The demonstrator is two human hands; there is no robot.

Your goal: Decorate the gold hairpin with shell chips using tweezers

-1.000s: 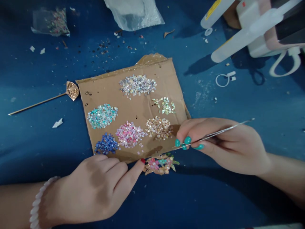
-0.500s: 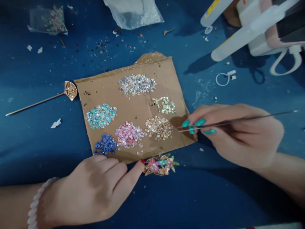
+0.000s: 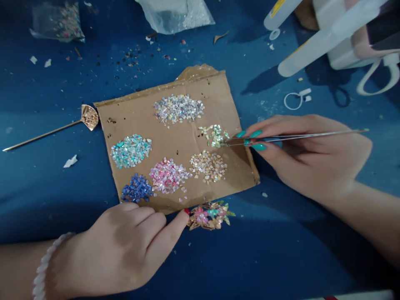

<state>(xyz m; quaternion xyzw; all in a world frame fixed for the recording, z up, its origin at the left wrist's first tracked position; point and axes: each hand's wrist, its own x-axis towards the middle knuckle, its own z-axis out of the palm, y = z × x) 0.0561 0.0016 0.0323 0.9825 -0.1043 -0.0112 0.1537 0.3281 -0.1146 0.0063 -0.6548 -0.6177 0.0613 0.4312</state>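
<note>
My right hand (image 3: pixel 321 162), with green nails, pinches thin metal tweezers (image 3: pixel 312 136). Their tips reach the right side of a small pile of pale green chips (image 3: pixel 215 134) on a cardboard sheet (image 3: pixel 175 135). At the sheet's near edge, a red-nailed finger of my left hand (image 3: pixel 121 246) touches the left end of a flower ornament (image 3: pixel 211 216) with pink, teal and green petals. The other left fingers are curled, and the grip beneath is hidden. Further chip piles lie on the cardboard: silvery (image 3: pixel 178 109), turquoise (image 3: pixel 131 151), blue (image 3: pixel 136 188), pink (image 3: pixel 168 176) and beige (image 3: pixel 208 166).
A metal stick with a fan-shaped head (image 3: pixel 89 117) lies left of the cardboard. Behind are a bag of mixed chips (image 3: pixel 67 23) and a larger clear bag (image 3: pixel 178 16). White tubes (image 3: pixel 312 50) and a white ring (image 3: pixel 293 101) occupy the right back. Scraps litter the blue surface.
My right hand has moved up and slightly left, bringing the tweezers from beside the beige chips to the green pile. My left hand has stayed at the flower ornament.
</note>
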